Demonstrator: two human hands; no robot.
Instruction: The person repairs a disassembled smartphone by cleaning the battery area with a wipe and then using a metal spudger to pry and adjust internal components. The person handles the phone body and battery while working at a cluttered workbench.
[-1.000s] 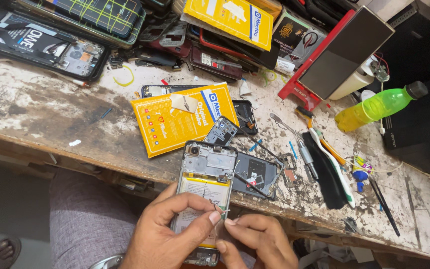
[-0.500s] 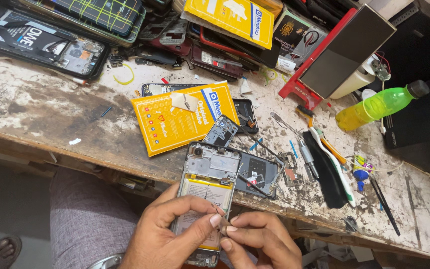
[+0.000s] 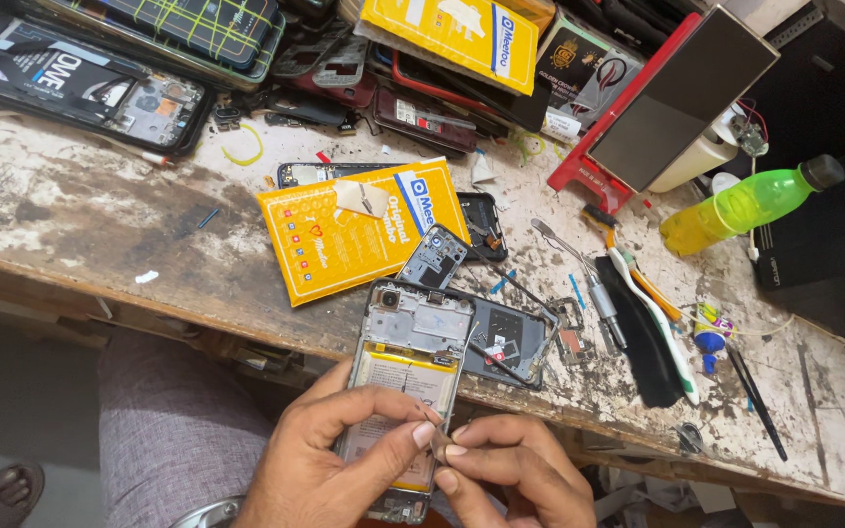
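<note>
Head view shows the left hand (image 3: 334,464) cradling an opened phone (image 3: 405,376) from beneath, thumb pressed across its yellow battery. Just right of it, the right hand (image 3: 511,474) pinches something small at the phone's edge, fingertips meeting the left thumb.

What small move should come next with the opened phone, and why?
Probably lift the small strip a little further off the opened phone. The left hand grips the phone's lower part, and the right hand meets it at the strip, pinched between fingertips of both hands above the yellow-edged battery. What the strip is cannot be told.
</note>
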